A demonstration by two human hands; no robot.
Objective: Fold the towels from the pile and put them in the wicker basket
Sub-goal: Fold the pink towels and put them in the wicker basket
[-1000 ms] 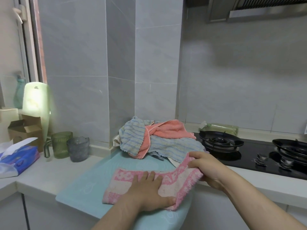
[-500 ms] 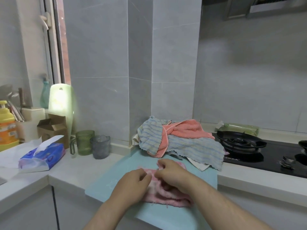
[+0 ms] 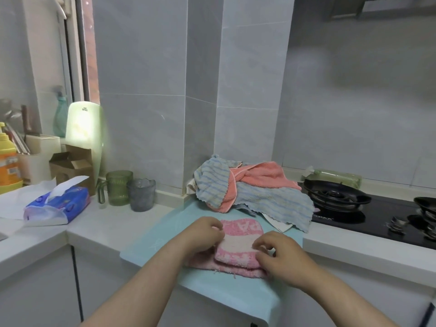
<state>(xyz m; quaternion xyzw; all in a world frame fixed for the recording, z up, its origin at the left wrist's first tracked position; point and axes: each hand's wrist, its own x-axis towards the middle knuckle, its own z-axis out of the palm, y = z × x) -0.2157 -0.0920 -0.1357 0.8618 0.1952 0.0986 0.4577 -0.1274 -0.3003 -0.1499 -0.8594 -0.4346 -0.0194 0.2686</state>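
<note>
- The left hand (image 3: 203, 234) sits at the left edge of the pink towel (image 3: 238, 247). Its fingers are curled and pinch the top layer there.
- The right hand (image 3: 282, 256) sits at the towel's right edge. Its fingers are bent and the tips dig into the folded layers, holding them. Whether the thumb is under the cloth cannot be told.
- The pink towel lies between the two hands, folded into a small thick stack. The top layer is smaller than the one beneath it.
- Under both hands and the towel is a pale blue mat (image 3: 160, 237). It hangs over the front edge of the counter (image 3: 99, 223).
- Just beyond the fingertips is the pile (image 3: 257, 197), blue-striped cloths tangled with a coral one, against the wall corner. Its near edge is close to the pink towel, but it is unclear whether they touch.
- Right of the right hand and farther back is a black hob (image 3: 354, 215).
- Well left of the left hand stand a green cup (image 3: 118, 187) and a grey cup (image 3: 141, 194), side by side.
- Farther left lies a tissue pack (image 3: 59, 204).
</note>
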